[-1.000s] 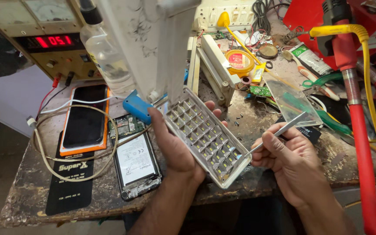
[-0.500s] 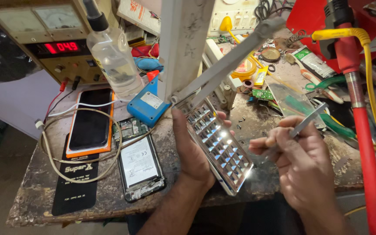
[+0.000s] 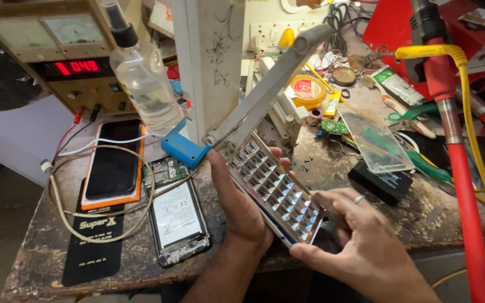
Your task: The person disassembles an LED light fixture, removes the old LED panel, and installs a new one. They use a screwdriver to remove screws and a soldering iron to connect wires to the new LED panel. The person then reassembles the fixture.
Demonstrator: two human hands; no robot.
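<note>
L hand (image 3: 237, 207) grips the shiny LED lamp panel (image 3: 276, 188) from its left side. R hand (image 3: 360, 247) curls round the panel's lower right end, fingers closed on it. Panel sits tilted, just right of the opened phone (image 3: 176, 216), w/ its grey arm (image 3: 270, 84) sticking up.
</note>
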